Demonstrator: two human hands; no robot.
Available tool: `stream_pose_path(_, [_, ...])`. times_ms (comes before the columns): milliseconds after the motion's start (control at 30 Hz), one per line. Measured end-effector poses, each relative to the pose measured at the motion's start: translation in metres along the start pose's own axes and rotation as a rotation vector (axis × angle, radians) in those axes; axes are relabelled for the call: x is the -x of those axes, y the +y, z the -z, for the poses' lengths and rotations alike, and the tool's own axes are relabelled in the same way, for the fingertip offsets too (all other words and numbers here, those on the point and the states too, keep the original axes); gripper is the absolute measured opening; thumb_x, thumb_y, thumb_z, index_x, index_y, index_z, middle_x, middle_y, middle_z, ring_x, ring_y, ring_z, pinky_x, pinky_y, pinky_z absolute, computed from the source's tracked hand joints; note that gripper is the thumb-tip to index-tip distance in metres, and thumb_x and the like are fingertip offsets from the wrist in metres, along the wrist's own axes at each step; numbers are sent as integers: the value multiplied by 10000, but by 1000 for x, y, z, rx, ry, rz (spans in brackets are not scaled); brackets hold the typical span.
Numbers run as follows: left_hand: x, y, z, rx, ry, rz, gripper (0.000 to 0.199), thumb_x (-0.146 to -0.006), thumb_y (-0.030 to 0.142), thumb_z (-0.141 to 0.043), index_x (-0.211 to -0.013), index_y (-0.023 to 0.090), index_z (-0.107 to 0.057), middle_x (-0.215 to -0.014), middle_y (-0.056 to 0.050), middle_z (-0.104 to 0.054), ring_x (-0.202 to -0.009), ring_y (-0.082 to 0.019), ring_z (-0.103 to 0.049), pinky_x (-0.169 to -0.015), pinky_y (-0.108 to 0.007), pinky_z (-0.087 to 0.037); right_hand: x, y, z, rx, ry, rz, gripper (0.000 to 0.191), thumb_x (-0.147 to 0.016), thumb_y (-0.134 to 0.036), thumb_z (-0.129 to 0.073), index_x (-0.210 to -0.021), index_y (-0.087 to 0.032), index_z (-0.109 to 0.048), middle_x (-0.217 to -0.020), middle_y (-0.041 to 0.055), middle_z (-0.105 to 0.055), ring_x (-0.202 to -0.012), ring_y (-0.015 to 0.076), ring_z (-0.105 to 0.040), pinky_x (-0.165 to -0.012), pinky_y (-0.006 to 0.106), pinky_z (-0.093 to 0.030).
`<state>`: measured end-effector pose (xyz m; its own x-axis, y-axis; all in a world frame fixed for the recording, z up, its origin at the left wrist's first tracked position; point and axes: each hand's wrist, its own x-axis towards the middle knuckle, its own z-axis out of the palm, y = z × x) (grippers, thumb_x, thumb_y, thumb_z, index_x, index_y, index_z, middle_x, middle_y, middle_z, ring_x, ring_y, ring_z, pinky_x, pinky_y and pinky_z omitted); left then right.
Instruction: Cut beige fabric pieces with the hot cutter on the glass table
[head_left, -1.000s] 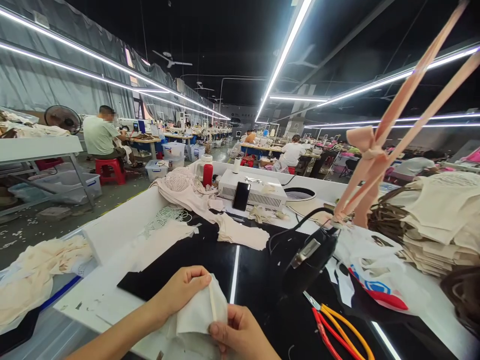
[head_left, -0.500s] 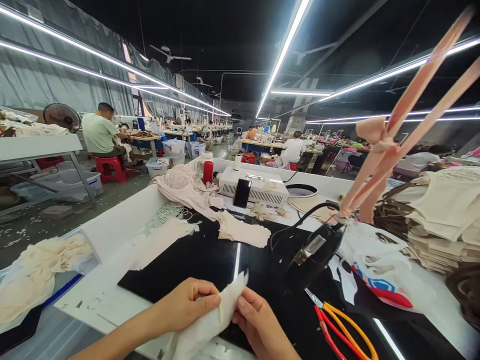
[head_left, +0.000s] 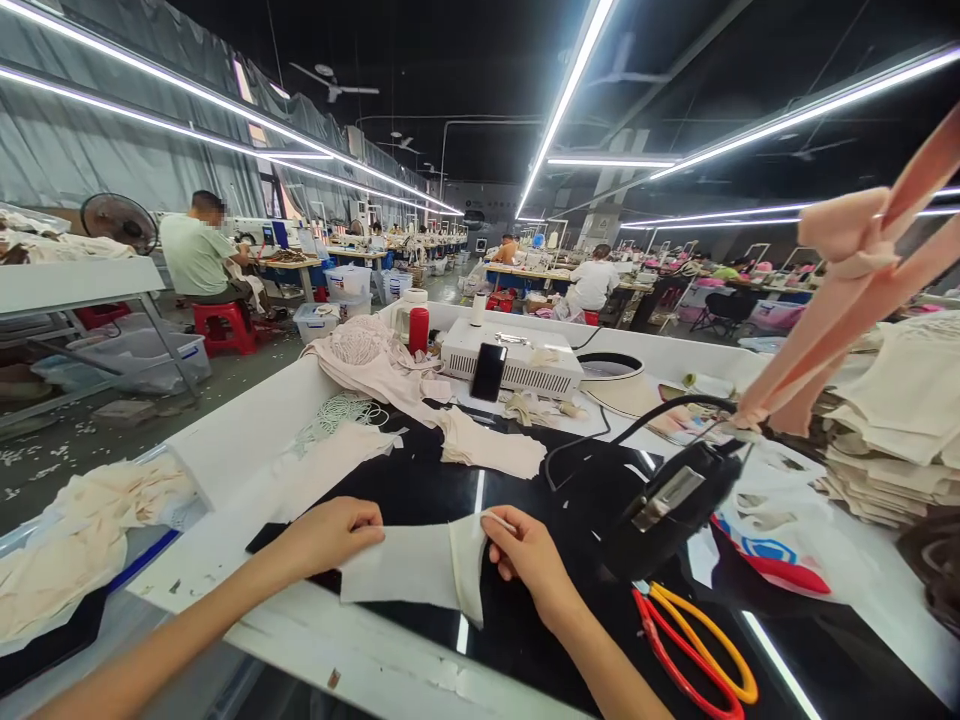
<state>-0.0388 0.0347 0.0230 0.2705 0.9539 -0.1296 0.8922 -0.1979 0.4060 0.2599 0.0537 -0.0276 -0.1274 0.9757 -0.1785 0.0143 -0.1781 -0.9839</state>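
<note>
- Moved since the last frame: white fabric piece point(head_left: 401, 565) goes from bunched between the hands to opened out sideways; the hands are farther apart. Black device point(head_left: 667, 500) and pink straps point(head_left: 862, 265) sit farther right in view, could just be the head moving.
- Location: fabric is over the near edge of the black board point(head_left: 517, 640), between both hands. Can't tell if its underside touches the board.
- Left hand point(head_left: 330, 535): thumb and fingers closed on the upper left corner.
- Right hand point(head_left: 529, 555): thumb and forefinger pinched on the upper right corner, at the narrow end band point(head_left: 466, 570). Lower edge hangs free of both hands.
- Handling, my read: pull evenly, just enough to take out slack. Thin cloth probably skews if one corner leads.
- Keep the band's seam line straight; only its top is held, so the bottom could curl.
- Pinch near the edges so fingers don't crease the panel.
- Stay left of the red-and-orange cutters point(head_left: 694, 648); they lie beside the right forearm and could snag cloth.
</note>
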Motion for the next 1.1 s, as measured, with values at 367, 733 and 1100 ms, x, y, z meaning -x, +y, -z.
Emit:
stream_pose_path(367, [-12, 29, -44, -177, 262, -363, 273, -1033, 129, -489, -1222, 200, -672, -1318, -72, -677, -1252, -237, -619, -1090, -408, -510, -29, 0, 1, 337, 195, 301, 421, -872, -404, -551, -1199, -166, -671, -1199, 150, -714, -783, 228, -736, -524, 331, -602])
stream_pose_path(733, [-17, 30, -75, -184, 278, -660, 315, -1077, 194, -509, -1372, 205, -618, -1428, -78, -645, -1326, -265, -607, -1108, -436, -545, 62, -7, 7, 735, 11, 828, 327, -977, -129, -530, -1155, -278, -761, -1071, 54, -790, -944, 218, -731, -823, 356, -605])
stream_pose_path(1100, [-9, 45, -72, -196, 238, -686, 318, -1027, 176, -598, -1338, 215, -651, -1433, -108, -630, -1330, -301, -598, -1099, -472, -551, 78, -61, 67, 196, 725, 871, 928, -707, -341, -921, -1487, -502, -444, -1519, 7, -491, -1448, 349, -451, -1161, 593, -424])
